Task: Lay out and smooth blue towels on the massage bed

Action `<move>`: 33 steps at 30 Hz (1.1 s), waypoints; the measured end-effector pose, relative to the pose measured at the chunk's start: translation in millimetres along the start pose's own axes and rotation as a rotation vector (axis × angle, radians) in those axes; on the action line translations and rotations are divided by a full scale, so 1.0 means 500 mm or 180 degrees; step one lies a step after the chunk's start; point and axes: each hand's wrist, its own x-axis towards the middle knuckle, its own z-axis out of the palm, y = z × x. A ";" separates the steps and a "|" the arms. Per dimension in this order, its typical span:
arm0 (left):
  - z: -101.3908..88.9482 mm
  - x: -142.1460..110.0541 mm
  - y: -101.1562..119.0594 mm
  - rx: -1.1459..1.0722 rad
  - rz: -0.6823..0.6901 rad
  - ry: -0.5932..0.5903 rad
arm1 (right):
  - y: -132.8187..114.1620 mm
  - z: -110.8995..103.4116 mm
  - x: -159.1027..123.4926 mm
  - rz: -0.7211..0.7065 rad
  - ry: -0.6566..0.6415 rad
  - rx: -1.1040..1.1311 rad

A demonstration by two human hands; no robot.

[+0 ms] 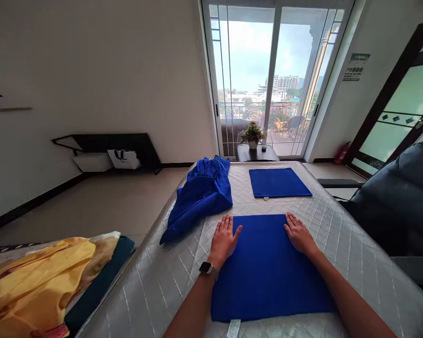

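Note:
A flat blue cloth [264, 267] lies squarely on the quilted mattress [176, 272], with a white tag showing at its near edge. My left hand [224, 238] rests on its far left corner, fingers stretched forward and thumb out to the side. On the far right corner lies my right hand [299, 232], flat with the fingers extended. A watch [206, 268] is on my left wrist. Beyond the hands is a second flat blue cloth [280, 182] with a small tag. To the left, a crumpled blue cloth [204, 192] sits in a loose heap.
Yellow bedding [46, 267] is at the lower left. A low table [257, 154] with a potted plant [253, 134] stands past the mattress by the sliding glass door. A dark padded chair [401, 197] is on the right. Bags [123, 159] sit against the left wall.

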 end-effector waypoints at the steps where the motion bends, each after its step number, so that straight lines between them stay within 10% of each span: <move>1: 0.000 0.000 0.001 -0.0003 -0.0007 0.0015 | 0.002 0.002 0.000 -0.0022 0.0021 0.0000; 33: 0.031 0.018 -0.026 -0.0074 0.0130 0.0026 | -0.042 -0.066 -0.093 0.0183 -0.0296 0.0426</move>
